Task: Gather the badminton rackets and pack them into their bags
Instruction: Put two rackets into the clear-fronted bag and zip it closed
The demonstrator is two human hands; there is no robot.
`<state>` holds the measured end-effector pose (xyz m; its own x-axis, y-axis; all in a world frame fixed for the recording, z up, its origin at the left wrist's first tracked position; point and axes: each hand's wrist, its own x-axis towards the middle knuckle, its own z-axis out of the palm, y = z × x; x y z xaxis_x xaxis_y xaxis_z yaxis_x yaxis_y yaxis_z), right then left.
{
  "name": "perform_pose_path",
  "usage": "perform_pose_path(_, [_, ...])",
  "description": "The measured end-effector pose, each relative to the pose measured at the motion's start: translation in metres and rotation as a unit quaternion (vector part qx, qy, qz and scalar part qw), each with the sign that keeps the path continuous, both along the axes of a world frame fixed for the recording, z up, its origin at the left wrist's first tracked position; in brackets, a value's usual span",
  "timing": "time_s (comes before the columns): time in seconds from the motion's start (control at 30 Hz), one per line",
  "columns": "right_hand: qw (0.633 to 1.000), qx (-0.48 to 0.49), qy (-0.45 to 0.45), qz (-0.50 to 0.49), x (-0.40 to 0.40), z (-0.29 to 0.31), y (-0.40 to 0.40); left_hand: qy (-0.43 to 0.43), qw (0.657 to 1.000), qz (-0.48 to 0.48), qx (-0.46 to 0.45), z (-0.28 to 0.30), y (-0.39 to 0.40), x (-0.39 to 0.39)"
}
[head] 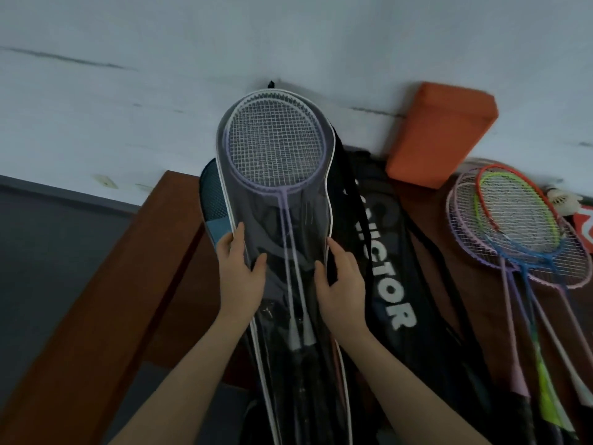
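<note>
A see-through racket bag (282, 252) with white piping is held upright in the middle of the view, its rounded top against the pale wall (128, 91). Inside it, 2 lilac-and-white rackets (276, 146) are seen through the clear front, heads up and overlapping, shafts running down between the hands. The left edge of the bag is gripped by the left hand (239, 274): its fingers (238, 231) are laid up along the piping and the thumb is pressed on the clear front. The right edge is gripped by the right hand (341, 284), fingers curled round behind the piping and the thumb on the front. The shafts lie between the 2 thumbs, touched by neither.

Behind the bag, a black VICTOR bag (391, 284) is laid on the brown table (96, 316), with a blue mesh-fronted bag (213, 200) partly hidden to the left. On the right, a loose heap of rackets (513, 226) in pink, lilac, blue and orange-green is spread out. An orange block (439, 133) is leaned at the wall, and a white shuttlecock (566, 200) is seen at the far right edge.
</note>
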<state>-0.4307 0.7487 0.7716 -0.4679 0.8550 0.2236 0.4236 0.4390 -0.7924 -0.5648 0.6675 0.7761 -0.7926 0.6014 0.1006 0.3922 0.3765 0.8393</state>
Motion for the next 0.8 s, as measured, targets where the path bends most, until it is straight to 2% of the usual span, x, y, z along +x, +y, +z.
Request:
perform_pose_path(0.2, [0.997, -0.034, -0.052, 0.038, -0.069, -0.027, -0.05, 0.034, 0.998, -0.035, -0.04, -0.008, -0.046, -0.075])
perform_pose_path(0.33, [0.985, -0.037, -0.127, 0.107, -0.078, -0.049, -0.057, 0.008, 0.995, -0.046, -0.084, -0.034, -0.068, -0.1])
perform_pose_path(0.43, [0.985, 0.03, -0.171, 0.007, -0.061, -0.058, -0.042, -0.015, 0.987, -0.068, -0.142, -0.05, -0.075, -0.1])
perform_pose_path(0.53, [0.963, -0.022, -0.24, -0.121, -0.042, -0.06, -0.03, 0.036, 0.963, -0.068, -0.257, -0.058, -0.069, -0.096])
perform_pose_path(0.63, [0.939, -0.054, -0.316, -0.127, -0.036, -0.067, -0.027, 0.069, 0.943, -0.079, -0.315, -0.063, -0.066, -0.091])
perform_pose_path(0.73, [0.952, -0.018, -0.285, -0.106, -0.043, -0.069, -0.027, 0.085, 0.933, -0.09, -0.339, -0.069, -0.068, -0.087])
perform_pose_path(0.8, [0.965, 0.044, -0.247, -0.084, -0.051, -0.069, -0.031, 0.093, 0.93, -0.092, -0.345, -0.072, -0.068, -0.085])
